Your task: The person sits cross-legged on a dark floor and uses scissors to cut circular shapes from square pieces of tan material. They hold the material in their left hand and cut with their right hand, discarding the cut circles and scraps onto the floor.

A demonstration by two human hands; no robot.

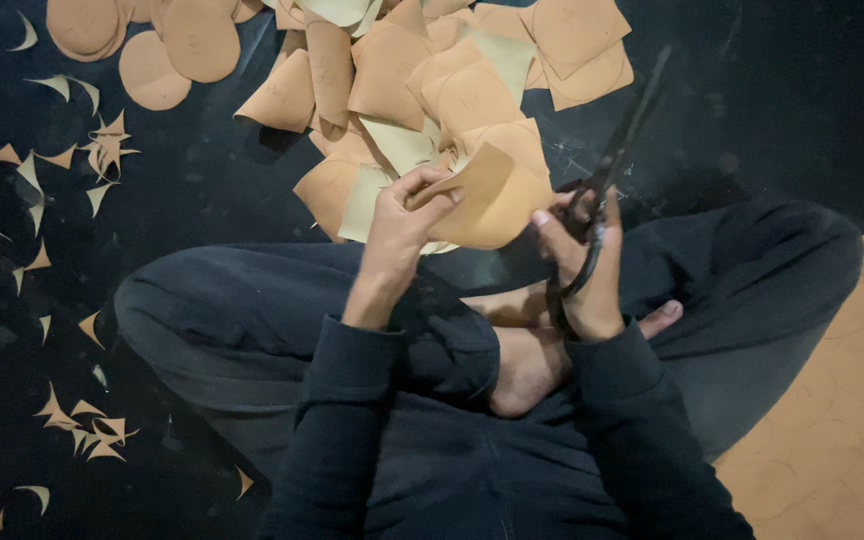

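Observation:
My left hand (pixel 400 222) pinches the edge of a tan sheet piece (pixel 492 195) and holds it up above my crossed legs. My right hand (pixel 584 262) grips the handles of large black scissors (pixel 620 150), whose blades point up and away to the right, beside the sheet's right edge. Whether the blades touch the sheet I cannot tell. My bare foot (pixel 527 365) rests between my knees.
A heap of tan square sheets (pixel 422 80) lies just beyond my hands. Cut round discs (pixel 167 50) sit at the top left. Small curved offcuts (pixel 102 150) litter the dark floor (pixel 772 100) on the left. A tan sheet with drawn circles (pixel 842 430) lies at the lower right.

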